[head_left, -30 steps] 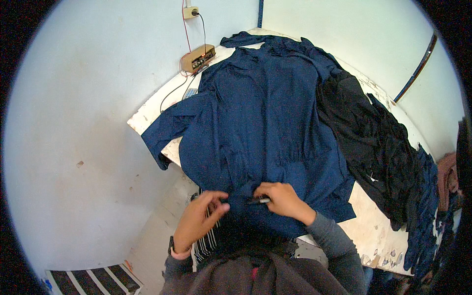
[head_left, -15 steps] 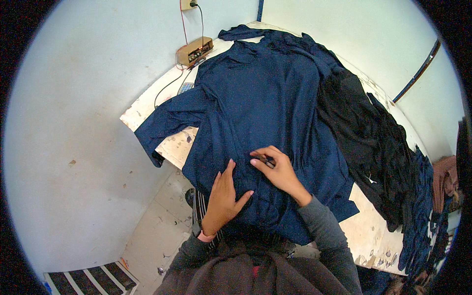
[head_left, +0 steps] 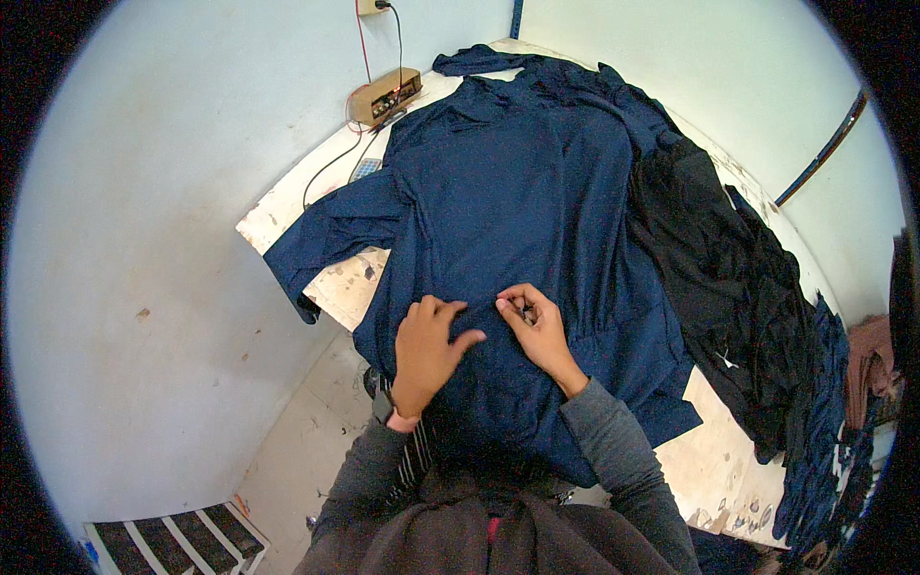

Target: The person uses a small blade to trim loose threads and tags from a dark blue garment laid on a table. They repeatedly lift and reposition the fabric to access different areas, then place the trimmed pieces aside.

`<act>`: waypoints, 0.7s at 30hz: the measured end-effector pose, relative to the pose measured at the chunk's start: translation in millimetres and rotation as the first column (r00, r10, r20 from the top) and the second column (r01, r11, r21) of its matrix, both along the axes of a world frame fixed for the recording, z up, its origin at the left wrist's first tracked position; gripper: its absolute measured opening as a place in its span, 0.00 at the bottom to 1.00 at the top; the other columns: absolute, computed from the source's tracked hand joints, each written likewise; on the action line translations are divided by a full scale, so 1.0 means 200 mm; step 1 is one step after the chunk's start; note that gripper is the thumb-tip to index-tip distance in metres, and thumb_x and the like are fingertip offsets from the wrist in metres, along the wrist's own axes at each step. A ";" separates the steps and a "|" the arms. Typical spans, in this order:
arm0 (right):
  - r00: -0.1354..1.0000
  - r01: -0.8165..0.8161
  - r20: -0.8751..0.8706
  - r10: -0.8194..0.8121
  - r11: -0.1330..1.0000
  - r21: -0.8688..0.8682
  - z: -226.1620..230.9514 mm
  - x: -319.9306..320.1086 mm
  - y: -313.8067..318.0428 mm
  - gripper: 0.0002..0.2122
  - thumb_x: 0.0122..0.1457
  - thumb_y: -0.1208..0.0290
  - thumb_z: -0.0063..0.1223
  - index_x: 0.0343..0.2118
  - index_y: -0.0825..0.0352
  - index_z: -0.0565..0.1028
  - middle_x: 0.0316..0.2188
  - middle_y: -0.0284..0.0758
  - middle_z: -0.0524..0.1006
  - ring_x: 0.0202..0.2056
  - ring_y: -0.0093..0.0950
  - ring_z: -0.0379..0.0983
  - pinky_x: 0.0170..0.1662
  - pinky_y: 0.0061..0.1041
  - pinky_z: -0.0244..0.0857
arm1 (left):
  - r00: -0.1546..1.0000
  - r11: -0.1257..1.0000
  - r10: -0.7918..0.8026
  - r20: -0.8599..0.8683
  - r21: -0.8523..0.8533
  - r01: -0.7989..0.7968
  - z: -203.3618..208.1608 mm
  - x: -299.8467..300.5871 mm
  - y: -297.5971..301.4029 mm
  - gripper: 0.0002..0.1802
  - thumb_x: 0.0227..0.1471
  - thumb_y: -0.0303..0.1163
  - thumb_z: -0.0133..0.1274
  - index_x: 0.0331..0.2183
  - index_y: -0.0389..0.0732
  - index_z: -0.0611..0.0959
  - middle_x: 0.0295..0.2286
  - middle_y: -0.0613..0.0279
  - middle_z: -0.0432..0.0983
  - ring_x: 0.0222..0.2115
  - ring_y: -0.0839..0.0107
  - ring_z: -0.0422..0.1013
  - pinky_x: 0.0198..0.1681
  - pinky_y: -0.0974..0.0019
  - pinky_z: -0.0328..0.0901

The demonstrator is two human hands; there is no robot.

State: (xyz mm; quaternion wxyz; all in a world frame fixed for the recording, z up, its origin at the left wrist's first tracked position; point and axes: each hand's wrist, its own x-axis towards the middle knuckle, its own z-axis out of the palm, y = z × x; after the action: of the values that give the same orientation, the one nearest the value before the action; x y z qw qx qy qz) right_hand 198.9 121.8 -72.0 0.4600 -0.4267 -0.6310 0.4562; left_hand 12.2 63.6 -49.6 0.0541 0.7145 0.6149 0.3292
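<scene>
Basically, a navy long-sleeved shirt (head_left: 508,201) is laid out on the worktable, its long axis pointed away from the body: the lower end is kept close to the lap, and the shoulder end is crumpled at the far side. So most of the cloth is found ahead of both hands. The midline is best reached by the right hand (head_left: 540,333), while the left hand (head_left: 425,347) is placed nearer the shirt's left edge.

On the right, thumb and index fingertip are brought together and a small dark tool (head_left: 527,313) is tucked in the curled fingers; whether any thread or fabric is pinched at the tips can't be told. On the left, thumb and fingers are held apart and aimed at the right hand, with nothing visibly gripped.

One sleeve (head_left: 335,225) is flopped out leftward past the edge of the white worktable (head_left: 714,446). To the right, a black garment (head_left: 700,259) is heaped alongside, and a tan box (head_left: 385,98) is parked by the wall.
</scene>
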 end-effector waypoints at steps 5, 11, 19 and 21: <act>0.982 0.023 0.190 -0.024 1.000 0.007 0.02 0.05 -0.01 0.05 0.60 0.72 0.62 0.34 0.67 0.77 0.20 0.24 0.68 0.24 0.12 0.62 0.27 0.16 0.58 | 0.808 0.974 0.124 0.576 -0.224 0.010 0.03 -0.23 -0.07 0.08 0.51 0.31 0.63 0.33 0.37 0.88 0.28 0.59 0.83 0.28 0.74 0.76 0.34 0.70 0.67; 0.972 -0.001 0.236 -0.007 0.999 0.033 0.01 0.06 0.00 0.05 0.59 0.72 0.62 0.34 0.67 0.78 0.19 0.27 0.71 0.22 0.14 0.64 0.26 0.19 0.59 | 0.744 0.825 0.565 0.357 -0.236 -0.514 -0.09 -0.91 -0.45 0.08 0.54 0.31 0.61 0.33 0.36 0.87 0.26 0.61 0.83 0.26 0.78 0.73 0.31 0.72 0.65; 0.980 -0.022 0.197 0.003 0.995 0.098 -0.04 0.05 0.01 0.06 0.60 0.71 0.61 0.35 0.67 0.78 0.19 0.29 0.72 0.23 0.16 0.66 0.27 0.21 0.60 | 0.836 0.869 0.481 0.264 -0.014 -0.495 -0.03 -0.71 -0.49 0.08 0.55 0.30 0.60 0.36 0.38 0.87 0.33 0.57 0.82 0.27 0.70 0.75 0.29 0.67 0.67; 0.977 -0.006 0.212 -0.015 0.995 0.096 -0.03 0.08 0.02 0.06 0.60 0.71 0.61 0.35 0.67 0.78 0.20 0.29 0.72 0.23 0.16 0.66 0.27 0.21 0.60 | 0.891 0.953 0.300 0.342 -0.063 -0.297 0.12 -0.43 -0.38 0.08 0.53 0.31 0.62 0.36 0.40 0.86 0.35 0.57 0.81 0.29 0.66 0.76 0.31 0.65 0.68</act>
State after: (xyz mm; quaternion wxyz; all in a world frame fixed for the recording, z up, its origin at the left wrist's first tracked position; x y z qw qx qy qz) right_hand 214.5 125.1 -77.6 0.4109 -0.4518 -0.6967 0.3764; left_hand -73.5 -11.6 -25.5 0.1139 0.5419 0.6995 0.4517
